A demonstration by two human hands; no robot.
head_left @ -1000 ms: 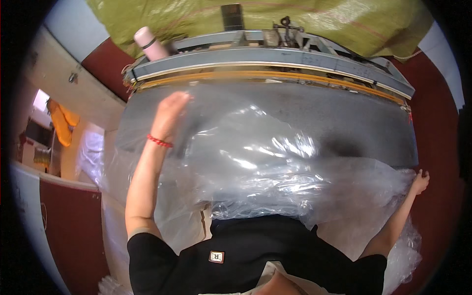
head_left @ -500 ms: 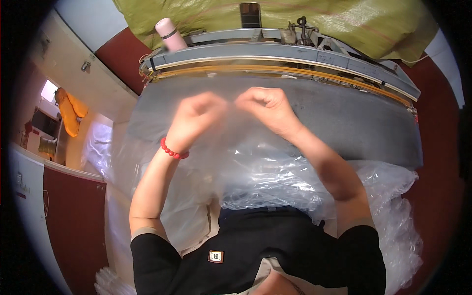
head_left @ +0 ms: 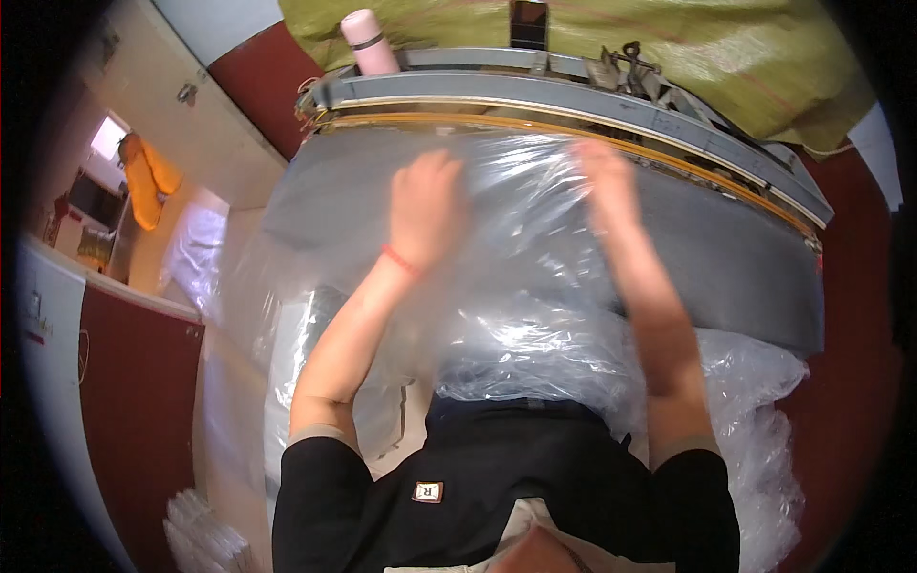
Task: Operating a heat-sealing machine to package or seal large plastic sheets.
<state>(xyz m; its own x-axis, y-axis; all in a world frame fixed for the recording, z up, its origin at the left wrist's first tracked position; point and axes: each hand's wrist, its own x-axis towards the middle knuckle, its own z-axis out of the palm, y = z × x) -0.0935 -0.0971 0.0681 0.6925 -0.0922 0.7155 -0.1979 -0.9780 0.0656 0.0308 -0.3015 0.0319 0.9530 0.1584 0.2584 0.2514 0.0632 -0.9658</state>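
A clear plastic film [head_left: 540, 205] spreads between my two hands over the dark grey work surface [head_left: 726, 248], its far edge close to the sealing machine's long bar. My left hand [head_left: 427, 205], a red bead bracelet [head_left: 399, 260] on its wrist, is blurred; its fingers look curled in at the left side of the film. At the film's far right corner, my right hand [head_left: 609, 186] pinches the edge, its fingertips just short of the orange strip [head_left: 535, 124]. More of the film lies crumpled [head_left: 525, 349] against my waist.
A grey metal bar machine [head_left: 458, 91] runs along the far side. On its left end stands a pink bottle [head_left: 369, 43]. Yellow-green sheeting [head_left: 764, 57] hangs behind. Loose plastic [head_left: 750, 411] hangs at the right, and stacked clear bags [head_left: 205, 535] lie at the lower left.
My hands, close together before, have moved apart; the right went right and farther out, the left slightly right. The film is now drawn out between them. The view has shifted slightly.
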